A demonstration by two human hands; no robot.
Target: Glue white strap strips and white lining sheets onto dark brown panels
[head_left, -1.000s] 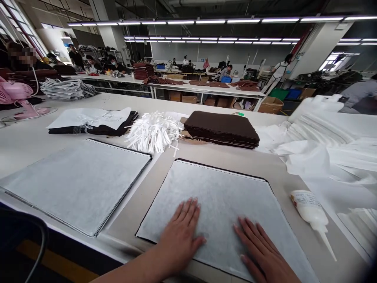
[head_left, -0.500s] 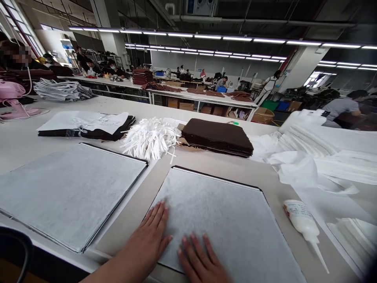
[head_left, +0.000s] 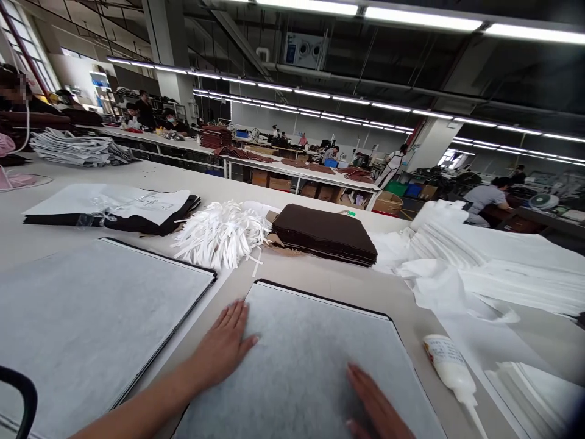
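Note:
In front of me lies a light grey-white sheet (head_left: 297, 341) with a dark strip along its far edge. My left hand (head_left: 228, 338) rests flat on its left edge, fingers stretched out and thumb apart. Over the right part of the same sheet is my right hand (head_left: 377, 402), somewhat blurred, with thumb and fingers apart; whether it touches the sheet I cannot tell. Neither hand holds anything. To the left lies a similar stack of grey-white sheets (head_left: 105, 317) with dark edges. A white glue bottle (head_left: 450, 366) with a long nozzle lies right of the sheet.
Farther back are a heap of white strips (head_left: 223, 235), a stack of dark brown fabric (head_left: 324, 231) and a dark stack under white paper (head_left: 114, 204). White material (head_left: 498, 256) is piled at right, folded white pieces (head_left: 534, 390) nearer. People work at tables behind.
My right hand has moved right across the sheet, away from my left. My left hand has shifted to the sheet's left edge. The view has tilted up and turned slightly right.

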